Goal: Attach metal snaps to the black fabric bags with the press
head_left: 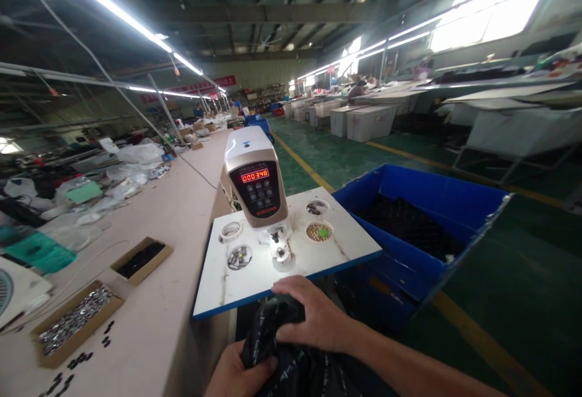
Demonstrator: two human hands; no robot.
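A black fabric [300, 363] with small white printed lettering is bunched up at the bottom of the view, in front of the machine's table. My left hand [243, 373] is closed on its left side, thumb on top. From the right, my right hand [318, 318] curves over the cloth, its thumb and fingers around a raised fold. Beyond my hands stands a white snap-fastening machine [257, 173], its red display reading 000348. Its pressing head [279, 250] sits over the white tabletop [254, 291], apart from the fabric.
Round cups in the tabletop hold small metal parts [239, 257] and brass-coloured pieces [318, 232]. A blue bin [477, 215] with dark cloth stands right. On the left bench [150, 324] are a box of metal fasteners [75, 321], a box of black pieces [142, 260] and loose black parts.
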